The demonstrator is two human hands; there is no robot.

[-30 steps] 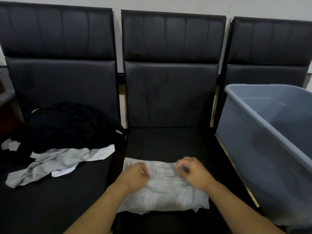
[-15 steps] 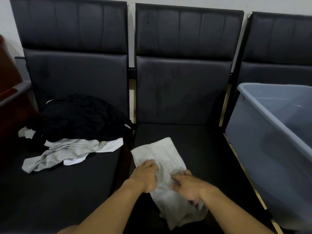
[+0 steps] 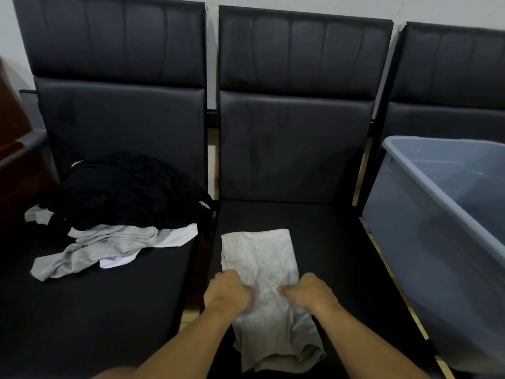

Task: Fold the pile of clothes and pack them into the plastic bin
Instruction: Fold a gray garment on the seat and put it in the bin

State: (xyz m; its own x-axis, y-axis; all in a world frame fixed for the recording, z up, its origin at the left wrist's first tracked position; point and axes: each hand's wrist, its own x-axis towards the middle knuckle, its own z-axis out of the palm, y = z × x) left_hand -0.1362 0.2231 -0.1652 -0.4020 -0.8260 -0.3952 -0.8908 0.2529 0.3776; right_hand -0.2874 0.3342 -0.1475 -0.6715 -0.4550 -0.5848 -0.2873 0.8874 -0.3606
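A light grey garment [image 3: 262, 258] lies folded into a long strip on the middle black seat, its near end hanging over the front edge. My left hand [image 3: 228, 292] grips its left edge and my right hand [image 3: 307, 292] grips its right edge, both at mid-length with fingers curled. The pile of clothes [image 3: 120, 206] sits on the left seat: black garments on top, grey and white ones spread in front. The grey-blue plastic bin [image 3: 442, 209] stands on the right seat, and no clothes show in the part of its inside that I see.
Three black padded chairs [image 3: 295, 149] stand side by side against a white wall. A dark reddish-brown piece of furniture [image 3: 13, 149] is at the far left. The front of the left seat [image 3: 95, 324] is bare.
The grey garment went from a wide rectangle to a long narrow strip running away from me. Both hands moved from its top edge to its sides at mid-length.
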